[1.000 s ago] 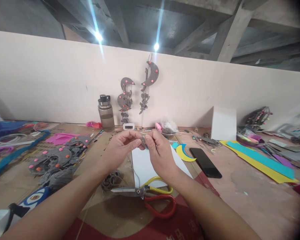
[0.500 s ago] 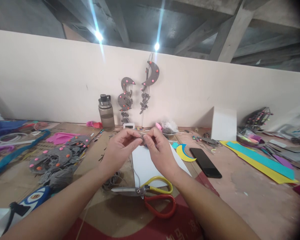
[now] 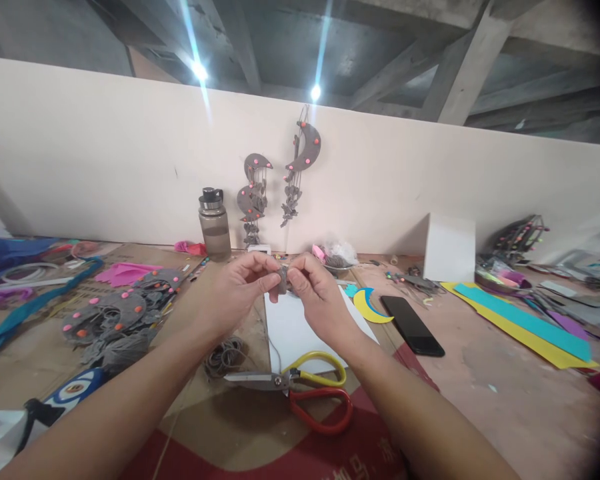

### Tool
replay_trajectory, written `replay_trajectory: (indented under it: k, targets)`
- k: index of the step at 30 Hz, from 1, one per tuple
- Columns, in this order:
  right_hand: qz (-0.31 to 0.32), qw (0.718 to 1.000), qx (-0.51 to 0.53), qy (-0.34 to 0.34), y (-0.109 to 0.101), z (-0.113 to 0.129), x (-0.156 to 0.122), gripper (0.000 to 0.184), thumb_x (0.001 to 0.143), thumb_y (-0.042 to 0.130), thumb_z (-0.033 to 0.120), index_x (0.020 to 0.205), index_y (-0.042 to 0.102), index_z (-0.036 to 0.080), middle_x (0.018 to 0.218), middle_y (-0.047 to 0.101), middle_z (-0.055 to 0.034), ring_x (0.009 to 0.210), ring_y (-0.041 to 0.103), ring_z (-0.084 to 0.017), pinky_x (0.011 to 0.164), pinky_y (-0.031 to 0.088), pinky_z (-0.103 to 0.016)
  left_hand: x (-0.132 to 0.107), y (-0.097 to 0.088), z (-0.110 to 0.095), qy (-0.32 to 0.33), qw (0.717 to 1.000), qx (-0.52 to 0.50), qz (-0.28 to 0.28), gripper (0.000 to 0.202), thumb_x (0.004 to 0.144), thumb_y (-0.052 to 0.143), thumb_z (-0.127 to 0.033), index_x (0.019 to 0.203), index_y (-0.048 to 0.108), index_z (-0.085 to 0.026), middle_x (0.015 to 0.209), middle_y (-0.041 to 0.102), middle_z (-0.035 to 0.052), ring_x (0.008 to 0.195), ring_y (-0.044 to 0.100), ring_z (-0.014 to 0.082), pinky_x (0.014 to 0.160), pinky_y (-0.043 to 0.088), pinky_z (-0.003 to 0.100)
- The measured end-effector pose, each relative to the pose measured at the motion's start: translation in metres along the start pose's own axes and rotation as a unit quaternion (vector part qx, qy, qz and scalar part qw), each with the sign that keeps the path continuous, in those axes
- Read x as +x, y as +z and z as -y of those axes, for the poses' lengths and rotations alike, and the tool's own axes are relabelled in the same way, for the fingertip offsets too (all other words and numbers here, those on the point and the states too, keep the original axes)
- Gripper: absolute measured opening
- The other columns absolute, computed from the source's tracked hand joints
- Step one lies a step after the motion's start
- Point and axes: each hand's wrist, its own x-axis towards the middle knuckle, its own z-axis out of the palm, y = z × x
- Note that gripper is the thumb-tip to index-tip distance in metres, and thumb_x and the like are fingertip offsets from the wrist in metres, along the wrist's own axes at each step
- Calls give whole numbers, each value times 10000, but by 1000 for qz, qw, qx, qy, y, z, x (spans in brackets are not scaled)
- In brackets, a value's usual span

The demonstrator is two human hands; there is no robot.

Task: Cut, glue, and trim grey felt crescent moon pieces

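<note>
My left hand (image 3: 240, 288) and my right hand (image 3: 316, 293) meet above the table, fingertips pinched together on a small grey felt piece (image 3: 282, 279). A thin grey thread hangs from it down toward the white sheet (image 3: 295, 330) below. Scissors (image 3: 305, 387) with one yellow and one red handle lie just in front of my forearms. A coil of grey thread (image 3: 226, 355) rests beside the blade.
Grey felt crescents with pink dots (image 3: 110, 313) pile up at the left. A water bottle (image 3: 214, 224) and two hanging crescent ornaments (image 3: 280, 177) stand at the wall. A black phone (image 3: 411, 325), a yellow-blue crescent (image 3: 369, 305), a white box (image 3: 449, 247) and coloured foam strips (image 3: 523, 323) lie right.
Both hands stay pinched on the small felt piece; the fingers have shifted slightly, and the view has drifted a little.
</note>
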Motion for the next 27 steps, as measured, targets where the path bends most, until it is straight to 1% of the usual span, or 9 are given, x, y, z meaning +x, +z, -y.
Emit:
replay_trajectory:
  k: [3, 6, 8, 11, 14, 18, 21, 24, 27]
  targets:
    - [14, 1000, 0, -1, -2, 2, 1, 225, 969, 417, 320, 773, 458, 219, 723, 467, 34, 703, 454, -126, 683, 367, -267, 1, 0, 1, -3, 1000, -2, 1, 132, 777, 736, -232, 856, 649, -170, 763, 656, 1, 607, 578, 99, 593, 467, 238]
    - [-2, 1000, -21, -4, 0, 1, 0, 212, 967, 419, 299, 774, 454, 220, 735, 471, 31, 709, 451, -129, 686, 365, -271, 0, 4, 0, 0, 1000, 19, -20, 141, 774, 737, -247, 862, 667, -163, 812, 687, 26, 660, 609, 117, 645, 494, 258]
    - [-25, 999, -43, -5, 2, 0, -2, 202, 966, 423, 292, 780, 461, 219, 752, 479, 25, 718, 451, -133, 690, 365, -275, -2, 8, -4, -3, 998, 48, -32, 159, 773, 733, -255, 880, 677, -152, 878, 704, 55, 745, 638, 141, 712, 514, 279]
    - [-61, 996, -70, -9, 5, -1, -4, 186, 966, 427, 283, 799, 476, 217, 768, 477, 18, 726, 449, -137, 689, 362, -279, -6, 16, -14, -3, 992, 120, -29, 229, 730, 759, -224, 931, 686, -143, 975, 710, 88, 887, 657, 179, 813, 519, 300]
    - [-71, 993, -92, -24, 7, -2, -5, 175, 963, 435, 259, 800, 481, 215, 774, 479, 16, 728, 451, -137, 689, 358, -281, -9, 21, -21, 9, 980, 198, -31, 243, 719, 756, -210, 946, 695, -147, 990, 714, 95, 861, 662, 183, 803, 522, 307]
    - [-76, 988, -128, -40, 6, -5, -5, 169, 950, 477, 236, 783, 488, 213, 766, 504, 16, 730, 464, -138, 680, 353, -276, -11, 24, -23, 14, 966, 255, -49, 205, 782, 690, -243, 968, 720, -162, 1029, 725, 91, 867, 663, 183, 788, 523, 300]
    - [-81, 985, -148, -40, 6, -8, -5, 164, 946, 493, 233, 783, 491, 214, 765, 520, 15, 732, 474, -140, 688, 362, -275, -13, 27, -25, -16, 966, 251, -65, 230, 828, 631, -275, 1010, 735, -178, 1023, 737, 69, 814, 651, 161, 726, 528, 274]
    - [-79, 980, -176, -50, 6, -9, -5, 158, 955, 443, 210, 801, 481, 216, 799, 523, -2, 764, 475, -152, 704, 371, -283, -14, 29, -28, -59, 965, 238, -86, 259, 839, 611, -309, 1029, 747, -195, 975, 744, 47, 643, 601, 121, 570, 506, 239]
    - [-72, 976, -195, -58, 7, -8, -6, 154, 960, 403, 205, 821, 468, 216, 821, 517, -15, 777, 471, -160, 703, 373, -288, -12, 28, -27, -75, 968, 215, -105, 268, 825, 629, -322, 1026, 755, -200, 892, 741, 30, 449, 490, 72, 427, 428, 221]
